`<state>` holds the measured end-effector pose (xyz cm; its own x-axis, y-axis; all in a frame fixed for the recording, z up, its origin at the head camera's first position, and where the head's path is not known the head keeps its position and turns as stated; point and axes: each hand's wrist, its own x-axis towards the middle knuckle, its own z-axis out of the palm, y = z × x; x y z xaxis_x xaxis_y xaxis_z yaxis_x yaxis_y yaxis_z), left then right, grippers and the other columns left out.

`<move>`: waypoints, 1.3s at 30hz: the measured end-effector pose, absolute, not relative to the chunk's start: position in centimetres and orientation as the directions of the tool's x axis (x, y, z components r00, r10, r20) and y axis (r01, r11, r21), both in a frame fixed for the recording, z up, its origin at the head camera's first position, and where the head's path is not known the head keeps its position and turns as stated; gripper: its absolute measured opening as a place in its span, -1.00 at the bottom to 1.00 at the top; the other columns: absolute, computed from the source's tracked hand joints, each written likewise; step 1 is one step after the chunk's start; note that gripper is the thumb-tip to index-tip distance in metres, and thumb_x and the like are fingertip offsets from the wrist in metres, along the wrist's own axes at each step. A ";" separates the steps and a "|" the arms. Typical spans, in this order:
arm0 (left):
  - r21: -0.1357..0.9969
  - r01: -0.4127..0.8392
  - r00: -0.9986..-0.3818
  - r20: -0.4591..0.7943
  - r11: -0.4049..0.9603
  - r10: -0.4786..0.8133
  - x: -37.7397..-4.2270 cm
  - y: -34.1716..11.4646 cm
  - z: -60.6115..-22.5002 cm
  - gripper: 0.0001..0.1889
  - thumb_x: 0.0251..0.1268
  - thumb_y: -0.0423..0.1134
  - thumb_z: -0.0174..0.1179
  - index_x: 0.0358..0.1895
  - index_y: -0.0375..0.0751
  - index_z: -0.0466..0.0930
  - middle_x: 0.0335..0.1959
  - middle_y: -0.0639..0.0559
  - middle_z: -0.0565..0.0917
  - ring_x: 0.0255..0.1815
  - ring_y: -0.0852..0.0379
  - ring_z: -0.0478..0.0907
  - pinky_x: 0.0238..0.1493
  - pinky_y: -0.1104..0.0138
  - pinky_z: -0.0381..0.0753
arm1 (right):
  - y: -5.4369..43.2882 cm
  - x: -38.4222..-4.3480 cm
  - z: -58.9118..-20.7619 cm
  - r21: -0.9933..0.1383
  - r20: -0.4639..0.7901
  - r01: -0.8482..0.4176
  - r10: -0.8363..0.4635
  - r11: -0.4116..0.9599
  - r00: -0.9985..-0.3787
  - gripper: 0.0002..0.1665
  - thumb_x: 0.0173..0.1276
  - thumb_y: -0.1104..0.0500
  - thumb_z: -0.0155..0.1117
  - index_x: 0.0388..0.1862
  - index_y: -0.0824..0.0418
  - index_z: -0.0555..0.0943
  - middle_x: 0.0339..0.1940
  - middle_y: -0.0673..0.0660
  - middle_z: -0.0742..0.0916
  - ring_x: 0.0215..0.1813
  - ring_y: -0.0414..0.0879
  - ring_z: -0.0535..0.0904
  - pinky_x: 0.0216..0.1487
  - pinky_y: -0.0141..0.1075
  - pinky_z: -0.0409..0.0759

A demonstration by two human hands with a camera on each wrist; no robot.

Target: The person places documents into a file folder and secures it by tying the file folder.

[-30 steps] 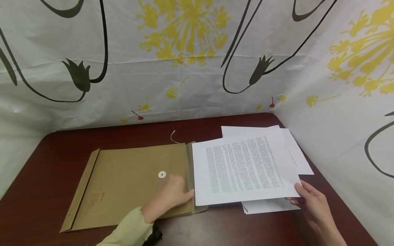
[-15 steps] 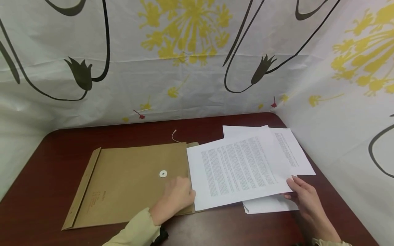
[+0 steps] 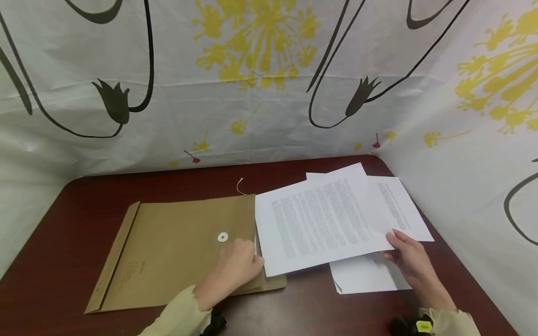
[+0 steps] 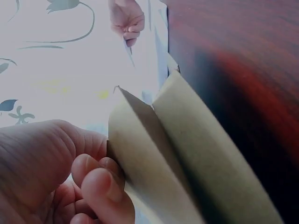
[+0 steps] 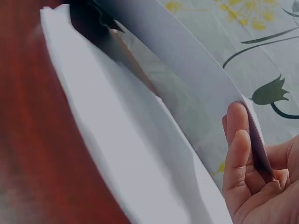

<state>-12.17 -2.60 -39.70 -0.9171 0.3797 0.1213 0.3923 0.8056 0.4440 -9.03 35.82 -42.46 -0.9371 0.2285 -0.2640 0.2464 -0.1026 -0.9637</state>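
A brown paper document envelope (image 3: 180, 266) lies flat, its mouth facing right. My left hand (image 3: 236, 266) pinches the envelope's upper layer at that mouth; in the left wrist view the two layers (image 4: 140, 144) stand apart with a gap between them. My right hand (image 3: 414, 261) pinches a printed sheet (image 3: 315, 219) by its right edge, and the sheet is raised and tilted. Its left edge meets the envelope mouth; whether it is inside cannot be told. In the right wrist view, thumb and fingers hold the sheet (image 5: 187, 60) from both sides.
More white papers (image 3: 370, 277) lie under the raised sheet on the dark red table (image 3: 294, 312). A white button (image 3: 222, 237) sits on the envelope, and a string (image 3: 239, 185) sticks out behind it. Patterned white cloth (image 3: 260, 121) hangs around the table.
The right hand has carried the printed sheet left and slightly up, tilting it more toward the envelope mouth. The left hand has stayed at the mouth, with the upper layer now visibly lifted.
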 end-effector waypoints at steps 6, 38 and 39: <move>0.458 0.418 -0.905 0.137 0.785 0.402 -12.2 -2.9 -39.2 -0.58 -0.17 -0.43 0.01 -0.83 -0.01 -0.06 -0.79 0.24 -0.10 -0.74 0.32 -0.15 -0.75 0.49 -0.14 | 34.9 -9.4 -42.5 -0.960 -0.274 0.254 0.204 -0.119 -0.940 -0.92 0.39 0.08 0.12 -0.26 -0.13 0.55 -0.41 -0.12 0.70 -0.45 -0.25 0.59 -0.39 -0.45 0.54; 0.485 0.423 -0.900 0.127 0.765 0.417 -12.1 -3.4 -38.9 -0.57 -0.15 -0.43 0.03 -0.84 0.00 -0.04 -0.81 0.26 -0.09 -0.77 0.33 -0.10 -0.76 0.49 -0.08 | 30.8 -8.6 -43.8 -0.979 -0.183 0.201 0.510 -0.019 -0.840 -0.38 0.49 0.07 -0.09 0.38 0.40 0.19 -0.30 -0.26 0.60 -0.28 -0.38 0.56 -0.31 -0.48 0.55; 0.489 0.424 -0.899 0.129 0.762 0.418 -12.1 -3.3 -38.8 -0.57 -0.15 -0.43 0.02 -0.84 0.00 -0.04 -0.81 0.26 -0.09 -0.77 0.33 -0.10 -0.76 0.50 -0.08 | 30.8 -8.6 -43.8 -0.977 -0.189 0.211 0.508 -0.015 -0.841 -0.38 0.49 0.07 -0.10 0.39 0.40 0.19 -0.32 -0.27 0.60 -0.28 -0.39 0.55 -0.32 -0.48 0.55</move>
<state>-12.08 -3.35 -38.85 -0.8994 0.4175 0.1294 0.4242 0.7621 0.4891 -8.61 30.79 -43.84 -0.8406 0.5076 -0.1892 0.2110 -0.0150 -0.9774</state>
